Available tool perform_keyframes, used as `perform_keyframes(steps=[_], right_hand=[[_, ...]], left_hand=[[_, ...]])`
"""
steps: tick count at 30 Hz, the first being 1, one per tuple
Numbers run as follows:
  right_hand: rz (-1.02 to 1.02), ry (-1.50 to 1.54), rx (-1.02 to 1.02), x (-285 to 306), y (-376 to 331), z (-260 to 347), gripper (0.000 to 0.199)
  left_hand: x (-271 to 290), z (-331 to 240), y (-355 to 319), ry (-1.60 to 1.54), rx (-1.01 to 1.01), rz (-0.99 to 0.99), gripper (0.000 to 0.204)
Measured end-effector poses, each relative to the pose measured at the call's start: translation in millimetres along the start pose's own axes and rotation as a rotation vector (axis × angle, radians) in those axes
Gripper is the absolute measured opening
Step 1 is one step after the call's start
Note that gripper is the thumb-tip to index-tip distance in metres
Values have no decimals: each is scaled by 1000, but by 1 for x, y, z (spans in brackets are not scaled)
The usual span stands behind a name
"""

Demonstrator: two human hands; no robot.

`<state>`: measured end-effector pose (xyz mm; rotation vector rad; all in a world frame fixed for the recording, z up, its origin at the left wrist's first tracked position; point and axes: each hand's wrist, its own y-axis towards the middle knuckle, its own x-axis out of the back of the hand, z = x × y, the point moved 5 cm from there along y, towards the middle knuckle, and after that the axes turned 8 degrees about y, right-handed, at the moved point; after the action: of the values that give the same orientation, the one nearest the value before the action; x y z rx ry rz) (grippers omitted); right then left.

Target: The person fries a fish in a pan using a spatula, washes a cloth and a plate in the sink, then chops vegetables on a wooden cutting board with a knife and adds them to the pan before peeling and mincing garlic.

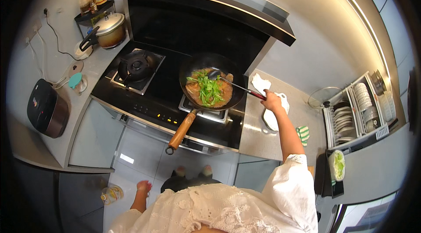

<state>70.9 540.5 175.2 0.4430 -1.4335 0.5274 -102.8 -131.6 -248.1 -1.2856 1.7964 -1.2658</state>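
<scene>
The left hand (144, 185) hangs low at the person's left side, above the floor tiles, its arm reaching down and out; its fingers are blurred, so I cannot tell whether they are spread or closed; near it on the floor is a clear container (112, 194), its contents too indistinct to name. The right arm stretches forward from a white sleeve (289, 184), over the counter, nearly straight; the right hand (272, 100) is wrapped around the end of a long-handled spoon (214, 75), which slants leftward over the rim, its dark head down among the food.

That food lies in a black wok (210, 60) on the right-hand burner, its wooden handle (182, 131) pointing toward the person; inside, green leaves (210, 91) are heaped over brown sauce (226, 94) with some pieces in it.

To the right, a pale container (338, 165) holds light green pieces; a white dish (272, 118) sits on the counter below the right hand; farther off, a rack (348, 88) carries plates (344, 123) and stacked bowls (362, 94); at the far left stands a lidded pot (110, 33), its inside hidden.
</scene>
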Motion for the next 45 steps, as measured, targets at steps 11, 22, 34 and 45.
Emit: perform_keyframes(steps=[11,22,34,45], right_hand=[[-138,-99,513,81,-8,44,13],[-454,-462,690,100,-46,71,32],[430,1006,-1,61,-87,23,27],[197,809,203,57,-80,20,29]], left_hand=[[2,54,-45,-109,190,-170,15],[-49,-28,-38,65,-66,-58,12],[-15,23,-24,109,136,-120,13],[-34,-16,-30,68,-2,-87,13]])
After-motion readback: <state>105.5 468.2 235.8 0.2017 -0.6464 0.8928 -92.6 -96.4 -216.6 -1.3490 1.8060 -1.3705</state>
